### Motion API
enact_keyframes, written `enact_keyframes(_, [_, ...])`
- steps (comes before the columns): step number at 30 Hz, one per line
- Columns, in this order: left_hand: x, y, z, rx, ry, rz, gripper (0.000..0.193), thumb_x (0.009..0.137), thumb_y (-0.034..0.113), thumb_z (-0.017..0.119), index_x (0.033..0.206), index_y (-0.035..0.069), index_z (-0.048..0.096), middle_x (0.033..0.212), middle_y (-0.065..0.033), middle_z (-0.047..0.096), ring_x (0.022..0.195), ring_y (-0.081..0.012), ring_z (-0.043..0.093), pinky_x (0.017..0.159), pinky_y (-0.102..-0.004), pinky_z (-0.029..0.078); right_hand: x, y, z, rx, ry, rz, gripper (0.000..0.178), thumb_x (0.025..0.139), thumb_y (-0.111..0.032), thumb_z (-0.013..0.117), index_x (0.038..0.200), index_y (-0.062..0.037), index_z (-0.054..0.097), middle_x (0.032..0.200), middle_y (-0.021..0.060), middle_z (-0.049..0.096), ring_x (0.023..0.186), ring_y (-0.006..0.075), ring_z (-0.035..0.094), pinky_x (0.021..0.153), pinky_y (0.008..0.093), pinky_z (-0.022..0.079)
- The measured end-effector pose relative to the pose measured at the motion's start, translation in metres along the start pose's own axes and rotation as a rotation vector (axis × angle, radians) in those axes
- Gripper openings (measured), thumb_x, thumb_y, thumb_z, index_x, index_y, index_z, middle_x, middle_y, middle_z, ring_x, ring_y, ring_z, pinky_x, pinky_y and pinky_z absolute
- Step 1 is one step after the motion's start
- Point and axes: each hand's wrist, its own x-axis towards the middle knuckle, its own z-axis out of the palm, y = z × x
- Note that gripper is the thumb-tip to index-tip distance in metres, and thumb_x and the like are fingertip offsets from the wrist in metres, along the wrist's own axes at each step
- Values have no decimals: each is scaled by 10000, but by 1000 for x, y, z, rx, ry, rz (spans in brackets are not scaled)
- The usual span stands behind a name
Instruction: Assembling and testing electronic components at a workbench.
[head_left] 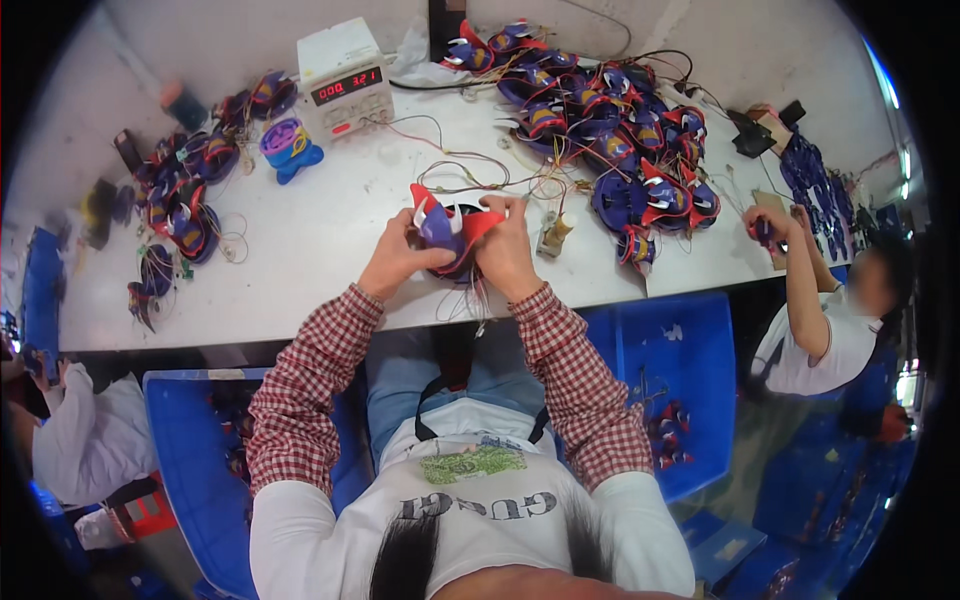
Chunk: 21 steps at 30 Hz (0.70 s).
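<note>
Pinching one glossy red-and-purple plastic toy shell point(447, 232), thin wires trailing: left hand point(398, 262), right hand point(507, 252).

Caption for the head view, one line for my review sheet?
Both hands, left hand and right hand, grip a red-and-blue toy part over a white table beside heaped similar parts.

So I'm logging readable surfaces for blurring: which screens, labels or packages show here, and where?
Bench power supply: far left-centre of the table, cream box, dark screen with red digits.
Shirt print: on the person's white top at the bottom, dark lettering under a green patch.
No packages or signs that I can make out.
</note>
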Motion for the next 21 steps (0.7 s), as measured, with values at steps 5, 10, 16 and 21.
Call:
enact_keyframes(5, [-4, -10, 0, 428, 213, 311, 668, 689, 80, 732, 1285, 15, 437, 1145, -123, 579, 991, -205, 576, 910, -278, 445, 4, -12, -2, 426, -133, 274, 344, 729, -67, 661, 1055, -12, 564, 995, 139, 560, 887, 245, 560, 771, 333, 464])
enact_keyframes(10, [-31, 4, -1, -349, 145, 153, 723, 691, 195, 756, 1300, -1, 420, 1166, -154, 567, 979, -235, 594, 873, -297, 475, 19, -55, -24, 538, -96, 104, 360, 763, -153, 665, 1073, -6, 557, 991, 147, 556, 888, 282, 547, 777, 346, 463])
enact_keyframes(16, [-49, 13, -29, -654, 90, 114, 647, 739, 154, 645, 1321, 8, 404, 1199, -165, 571, 1046, -266, 596, 901, -360, 495, 134, -29, -83, 435, -776, -118, 357, 848, -266, 662, 1112, -33, 603, 942, 93, 633, 804, 162, 594, 680, 259, 484])
enact_keyframes(21, [-50, 1, -42, -642, 185, -100, 548, 657, 42, 677, 1181, 5, 520, 1052, -158, 632, 871, -249, 646, 765, -322, 545, 292, 87, -89, 737, -115, 512, 262, 854, -244, 657, 908, 10, 622, 786, 100, 618, 745, 120, 593, 651, 217, 496])
